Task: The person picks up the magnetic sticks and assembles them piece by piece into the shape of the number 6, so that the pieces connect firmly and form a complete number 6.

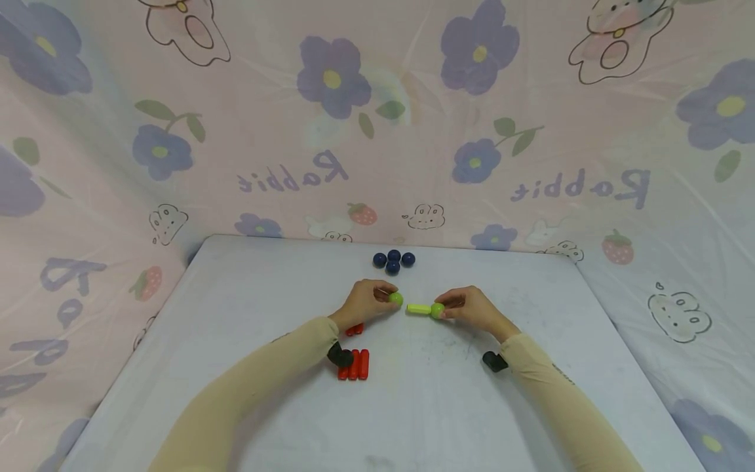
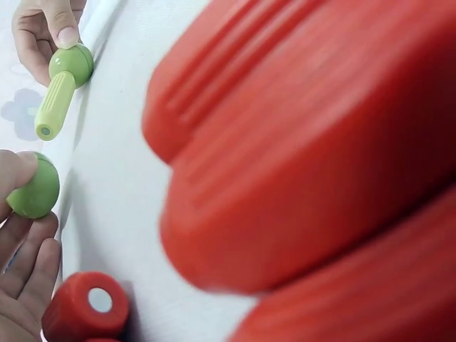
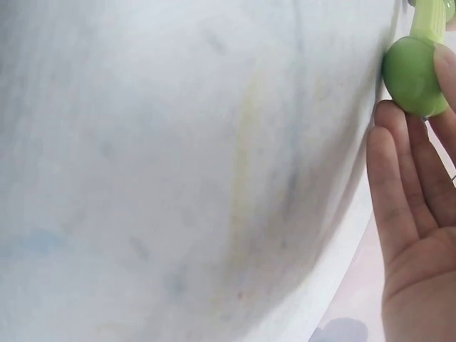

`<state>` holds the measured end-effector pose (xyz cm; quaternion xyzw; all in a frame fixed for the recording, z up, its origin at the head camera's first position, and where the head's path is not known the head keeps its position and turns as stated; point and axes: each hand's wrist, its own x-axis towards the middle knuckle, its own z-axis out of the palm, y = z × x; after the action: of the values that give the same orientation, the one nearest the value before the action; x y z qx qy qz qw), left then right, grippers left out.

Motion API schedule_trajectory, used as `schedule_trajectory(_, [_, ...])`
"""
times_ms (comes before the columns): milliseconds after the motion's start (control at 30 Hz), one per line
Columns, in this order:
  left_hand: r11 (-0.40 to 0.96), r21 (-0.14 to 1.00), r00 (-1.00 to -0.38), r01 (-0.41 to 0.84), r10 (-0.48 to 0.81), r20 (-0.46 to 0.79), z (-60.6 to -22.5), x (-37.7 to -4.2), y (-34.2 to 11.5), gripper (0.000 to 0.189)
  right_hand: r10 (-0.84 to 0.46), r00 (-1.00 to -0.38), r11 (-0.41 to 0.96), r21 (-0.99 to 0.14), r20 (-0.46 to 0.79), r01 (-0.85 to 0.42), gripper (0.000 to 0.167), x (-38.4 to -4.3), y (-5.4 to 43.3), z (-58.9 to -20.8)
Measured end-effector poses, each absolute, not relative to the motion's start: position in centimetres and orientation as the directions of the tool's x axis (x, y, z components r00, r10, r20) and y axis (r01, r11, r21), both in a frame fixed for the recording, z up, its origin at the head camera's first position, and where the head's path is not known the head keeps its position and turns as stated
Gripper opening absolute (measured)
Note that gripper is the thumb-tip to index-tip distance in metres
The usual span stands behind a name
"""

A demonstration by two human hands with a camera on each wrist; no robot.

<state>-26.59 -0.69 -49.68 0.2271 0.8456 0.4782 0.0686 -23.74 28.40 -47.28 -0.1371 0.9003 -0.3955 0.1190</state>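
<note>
Two narrow pinch grips: L hand holds green ball; R hand holds 2nd ball, prob. so joined stick, btwn hands, has its free tip uncovered, facing L.

The left arm slants far and right, the right arm far and left. The left hand pinches between thumb and fingers, pointing right; the right hand pinches likewise, pointing left, the two apart.
</note>
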Motion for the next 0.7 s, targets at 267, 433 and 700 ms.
schedule_trajectory(267, [0.448, 0.833, -0.875, 0.325, 0.476, 0.086, -49.51, -26.86, -0.87, 0.035, -0.34, -0.934, 0.639, -0.755, -0.107, -0.146, 0.033, -23.91, 28.47, -47.36])
schedule_trajectory(433, [0.435, 0.832, -0.858, 0.343, 0.505, 0.09, -49.7, -26.97, -0.95, 0.035, -0.345, -0.933, 0.638, -0.755, -0.105, -0.151, 0.032, -23.97, 28.47, -47.34])
schedule_trajectory(700, [0.413, 0.846, -0.843, 0.337, 0.532, 0.076, -49.58, -26.61, -0.53, 0.033, -0.337, -0.934, 0.634, -0.762, -0.12, -0.131, 0.033, -24.02, 28.42, -47.35])
